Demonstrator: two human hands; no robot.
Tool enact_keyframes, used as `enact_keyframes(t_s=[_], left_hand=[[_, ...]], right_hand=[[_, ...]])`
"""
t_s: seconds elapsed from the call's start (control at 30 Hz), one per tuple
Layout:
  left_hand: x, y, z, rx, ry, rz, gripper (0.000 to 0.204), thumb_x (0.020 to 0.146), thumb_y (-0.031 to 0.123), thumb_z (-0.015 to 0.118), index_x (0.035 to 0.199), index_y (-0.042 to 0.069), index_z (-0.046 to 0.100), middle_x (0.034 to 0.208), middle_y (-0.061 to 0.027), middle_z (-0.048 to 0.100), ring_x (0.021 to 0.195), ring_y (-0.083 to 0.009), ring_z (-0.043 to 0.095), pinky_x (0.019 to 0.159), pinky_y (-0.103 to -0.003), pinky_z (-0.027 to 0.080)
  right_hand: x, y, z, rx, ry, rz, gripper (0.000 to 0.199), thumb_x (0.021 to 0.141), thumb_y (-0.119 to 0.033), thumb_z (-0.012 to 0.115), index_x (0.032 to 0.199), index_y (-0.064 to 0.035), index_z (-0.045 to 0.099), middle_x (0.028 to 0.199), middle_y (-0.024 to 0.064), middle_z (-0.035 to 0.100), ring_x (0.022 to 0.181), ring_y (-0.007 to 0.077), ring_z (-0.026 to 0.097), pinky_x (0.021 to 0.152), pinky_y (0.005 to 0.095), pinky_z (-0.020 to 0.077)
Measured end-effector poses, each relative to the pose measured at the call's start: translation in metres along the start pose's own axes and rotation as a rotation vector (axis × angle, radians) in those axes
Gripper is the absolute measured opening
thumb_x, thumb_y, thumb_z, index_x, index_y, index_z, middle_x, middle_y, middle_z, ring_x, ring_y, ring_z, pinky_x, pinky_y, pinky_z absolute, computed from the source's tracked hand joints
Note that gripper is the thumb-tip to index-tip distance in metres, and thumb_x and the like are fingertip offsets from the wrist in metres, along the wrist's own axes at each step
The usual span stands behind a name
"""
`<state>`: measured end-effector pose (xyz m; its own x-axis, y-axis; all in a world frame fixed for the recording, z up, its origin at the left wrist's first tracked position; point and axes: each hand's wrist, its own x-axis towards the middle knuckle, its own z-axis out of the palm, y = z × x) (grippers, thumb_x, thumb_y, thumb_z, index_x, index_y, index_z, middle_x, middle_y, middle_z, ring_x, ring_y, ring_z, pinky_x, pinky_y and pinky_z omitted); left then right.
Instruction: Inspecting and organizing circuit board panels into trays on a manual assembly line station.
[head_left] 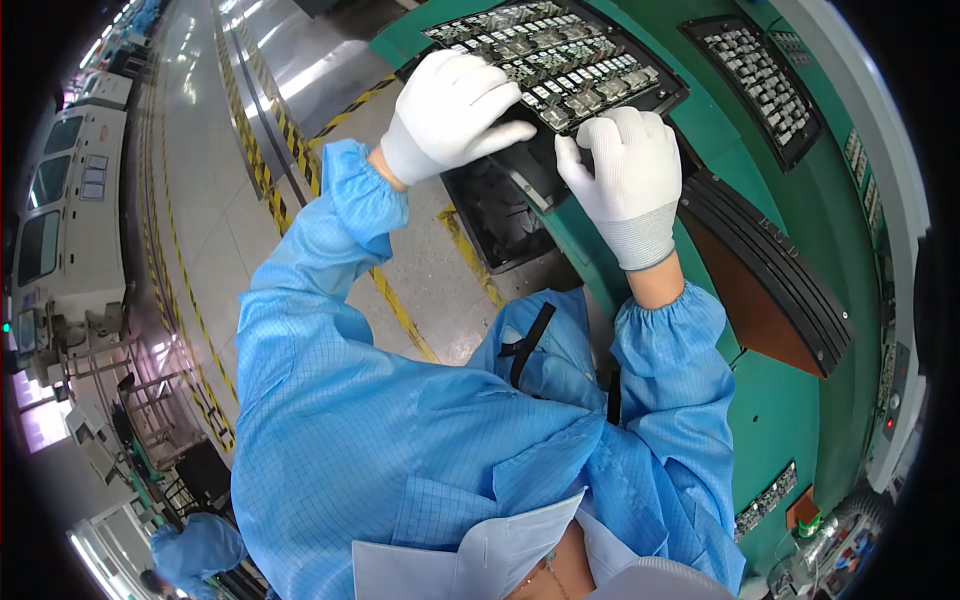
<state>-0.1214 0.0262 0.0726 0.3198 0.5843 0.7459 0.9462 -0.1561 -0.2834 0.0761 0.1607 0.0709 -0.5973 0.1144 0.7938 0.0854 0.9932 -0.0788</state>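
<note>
Two gloved hands grip one black tray (600, 95) of small electronic parts on the green tabletop (770, 420); its long axis runs left-right, overhanging the edge. Left hand (455, 110) clamps the near-left rim, right hand (625, 180) the near edge, fingers (600, 135) curled over it. Another filled tray (755, 85) sits further right.

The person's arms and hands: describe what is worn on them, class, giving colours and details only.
Both the left hand and right hand wear white knit gloves with ribbed cuffs. The arms are in light blue sleeves with a fine grid pattern, gathered by elastic at the wrists, part of a matching blue coat.
</note>
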Motion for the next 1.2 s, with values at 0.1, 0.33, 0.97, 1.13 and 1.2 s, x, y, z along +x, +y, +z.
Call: enact_keyframes(t_s=[0.1,0.33,0.97,1.13,1.2], left_hand=[[0.005,0.003,-0.002,0.038,-0.049,-0.073,0.040,0.074,0.025,0.080,0.108,0.007,0.070,0.099,-0.0056,0.065,0.089,-0.0236,0.063,0.082,-0.040,0.052],[0.036,0.000,-0.005,0.171,-0.099,0.108,0.034,0.068,0.015,0.064,0.100,0.006,0.069,0.084,-0.0027,0.056,0.078,-0.0216,0.059,0.069,-0.036,0.049],[0.084,0.072,-0.162,0.411,0.272,0.489,0.014,0.079,0.010,0.076,0.090,0.005,0.071,0.091,-0.0002,0.051,0.082,-0.0148,0.051,0.064,-0.029,0.045],[0.086,0.071,-0.126,0.440,0.581,0.632,0.010,0.090,0.013,0.068,0.090,0.003,0.066,0.087,-0.0017,0.047,0.081,-0.0166,0.051,0.068,-0.031,0.046],[0.087,0.068,-0.122,0.427,0.553,0.557,0.017,0.089,0.023,0.068,0.086,0.006,0.065,0.087,-0.0004,0.046,0.081,-0.0165,0.050,0.063,-0.028,0.044]], right_hand=[[0.007,0.004,-0.005,0.026,0.052,0.021,0.029,0.074,-0.015,0.084,0.081,-0.0117,0.056,0.077,0.0060,0.055,0.073,0.0280,0.056,0.067,0.0413,0.0437],[0.007,0.004,-0.018,0.157,-0.030,0.137,0.027,0.076,-0.017,0.084,0.079,-0.0085,0.059,0.077,0.0082,0.057,0.072,0.0294,0.056,0.068,0.0410,0.0463],[0.023,0.109,-0.120,1.564,0.012,1.012,0.046,0.104,-0.039,0.062,0.127,0.0003,0.068,0.117,0.0060,0.074,0.100,0.0140,0.071,0.088,0.0285,0.0573],[0.013,0.092,-0.186,0.607,0.026,0.461,0.039,0.105,-0.010,0.058,0.141,0.0049,0.055,0.137,0.0195,0.063,0.128,0.0280,0.061,0.109,0.0335,0.0478],[0.002,0.085,-0.206,0.172,0.071,0.211,0.041,0.103,-0.008,0.060,0.141,0.0069,0.054,0.138,0.0243,0.062,0.131,0.0328,0.059,0.111,0.0354,0.0463]])
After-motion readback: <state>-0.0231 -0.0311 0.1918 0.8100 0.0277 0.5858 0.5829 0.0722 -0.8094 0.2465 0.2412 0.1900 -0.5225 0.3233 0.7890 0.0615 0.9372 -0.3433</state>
